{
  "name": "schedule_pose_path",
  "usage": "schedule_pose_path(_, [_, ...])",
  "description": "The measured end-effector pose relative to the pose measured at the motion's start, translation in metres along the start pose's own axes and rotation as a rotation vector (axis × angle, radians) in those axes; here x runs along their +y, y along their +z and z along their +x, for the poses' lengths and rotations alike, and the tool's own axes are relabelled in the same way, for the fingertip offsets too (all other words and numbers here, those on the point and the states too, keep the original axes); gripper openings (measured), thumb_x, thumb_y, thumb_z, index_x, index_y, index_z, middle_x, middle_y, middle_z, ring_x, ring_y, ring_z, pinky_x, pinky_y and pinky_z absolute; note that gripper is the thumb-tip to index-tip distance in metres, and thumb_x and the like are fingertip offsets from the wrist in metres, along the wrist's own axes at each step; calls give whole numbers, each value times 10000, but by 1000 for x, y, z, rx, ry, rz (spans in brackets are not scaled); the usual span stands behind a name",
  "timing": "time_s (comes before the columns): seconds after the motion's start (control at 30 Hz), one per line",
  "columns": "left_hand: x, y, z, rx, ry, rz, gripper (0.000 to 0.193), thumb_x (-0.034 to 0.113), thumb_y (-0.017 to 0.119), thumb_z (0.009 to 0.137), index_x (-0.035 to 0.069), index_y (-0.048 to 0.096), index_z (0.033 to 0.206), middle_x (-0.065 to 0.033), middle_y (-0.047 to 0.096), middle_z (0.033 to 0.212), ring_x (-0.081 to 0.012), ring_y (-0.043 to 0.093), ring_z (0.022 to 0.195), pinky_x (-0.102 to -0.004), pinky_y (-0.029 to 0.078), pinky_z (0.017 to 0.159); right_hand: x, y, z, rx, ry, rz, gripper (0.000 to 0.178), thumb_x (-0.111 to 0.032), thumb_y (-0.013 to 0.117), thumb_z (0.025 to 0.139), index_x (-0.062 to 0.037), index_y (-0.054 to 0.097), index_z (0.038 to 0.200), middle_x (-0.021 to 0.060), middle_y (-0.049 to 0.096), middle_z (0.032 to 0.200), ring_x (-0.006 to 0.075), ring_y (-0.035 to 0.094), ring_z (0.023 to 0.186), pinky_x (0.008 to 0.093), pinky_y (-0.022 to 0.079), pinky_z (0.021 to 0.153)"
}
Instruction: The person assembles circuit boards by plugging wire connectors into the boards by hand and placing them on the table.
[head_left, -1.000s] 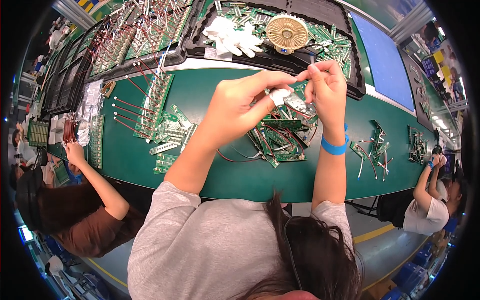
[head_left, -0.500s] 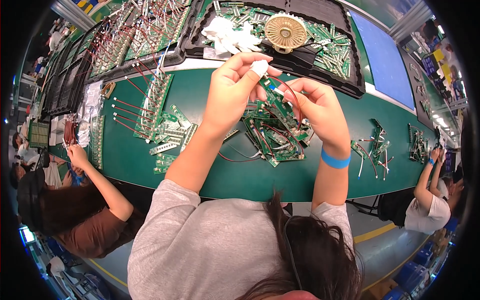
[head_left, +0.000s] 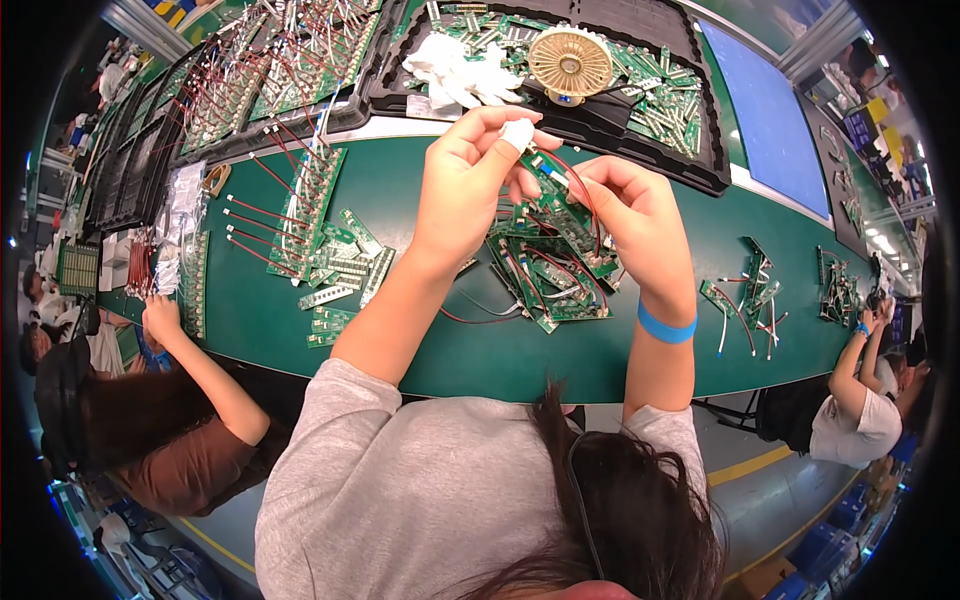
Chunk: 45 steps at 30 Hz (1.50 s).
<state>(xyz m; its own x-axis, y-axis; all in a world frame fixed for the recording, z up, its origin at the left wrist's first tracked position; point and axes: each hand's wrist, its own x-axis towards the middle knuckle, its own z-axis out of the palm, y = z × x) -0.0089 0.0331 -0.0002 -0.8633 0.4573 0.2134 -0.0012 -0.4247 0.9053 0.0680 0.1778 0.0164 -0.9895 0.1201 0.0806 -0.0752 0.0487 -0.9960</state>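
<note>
My left hand (head_left: pixel 470 185) pinches a small white wad, a cloth or pad (head_left: pixel 518 133), against the top end of a narrow green circuit board strip (head_left: pixel 548 172). My right hand (head_left: pixel 632 222) grips the lower part of that strip, and thin red wires loop from it over my fingers. Both hands hover above a heap of green circuit boards with red wires (head_left: pixel 552 265) on the green table (head_left: pixel 400 190). A blue band (head_left: pixel 665 327) circles my right wrist.
A black tray (head_left: pixel 700 170) behind my hands holds boards, white cloths (head_left: pixel 458 72) and a small beige fan (head_left: pixel 570 63). More trays of wired boards sit far left. Loose board strips (head_left: pixel 340 265) lie left, and another pile (head_left: pixel 745 295) right. Co-workers sit at both sides.
My hands dropped from a raised pinch, then shifted slightly left. The left hand brought the white wad onto the strip's top end, and the right hand now grips the strip lower down.
</note>
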Motion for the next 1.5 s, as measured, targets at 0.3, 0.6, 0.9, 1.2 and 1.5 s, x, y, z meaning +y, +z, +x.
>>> schedule_pose_path(0.3, [0, 1, -1, -1, 13, -13, 173, 103, 488, 880, -13, 524, 1003, -124, 635, 874, -83, 550, 568, -193, 430, 504, 3, -1, 1, 35, -47, -37, 101, -48, 545, 820, 42, 592, 812, -5, 563, 679, 23, 470, 595, 178, 370, 505])
schedule_pose_path(0.6, [1, 2, -1, -3, 14, -17, 172, 117, 493, 883, -11, 523, 995, -127, 634, 876, -85, 555, 573, -192, 436, 512, 4, -1, 2, 39, -55, -34, 97, -46, 546, 816, 41, 590, 806, -5, 560, 675, 24, 466, 585, 178, 365, 500])
schedule_pose_path(0.9, [1, 2, -1, -5, 12, -13, 171, 119, 491, 885, -12, 521, 990, -129, 630, 880, -86, 557, 578, -200, 452, 519, 4, 0, 2, 38, -58, -31, 94, -45, 553, 811, 40, 588, 797, -6, 561, 673, 23, 468, 583, 177, 365, 501])
schedule_pose_path(1.2, [1, 1, -1, -10, 12, -7, 171, 121, 490, 886, -11, 521, 989, -129, 630, 887, -86, 559, 584, -208, 464, 525, 5, 0, 3, 37, -82, -19, 87, -35, 552, 810, 43, 587, 798, 3, 570, 692, 29, 484, 607, 180, 382, 526])
schedule_pose_path(1.5, [2, 2, -2, -12, 24, 1, 169, 120, 494, 883, -9, 523, 989, -126, 631, 887, -92, 567, 591, -213, 469, 526, 5, -1, 3, 47, -66, -38, 93, -40, 551, 809, 42, 591, 790, -5, 559, 674, 22, 461, 577, 179, 355, 490])
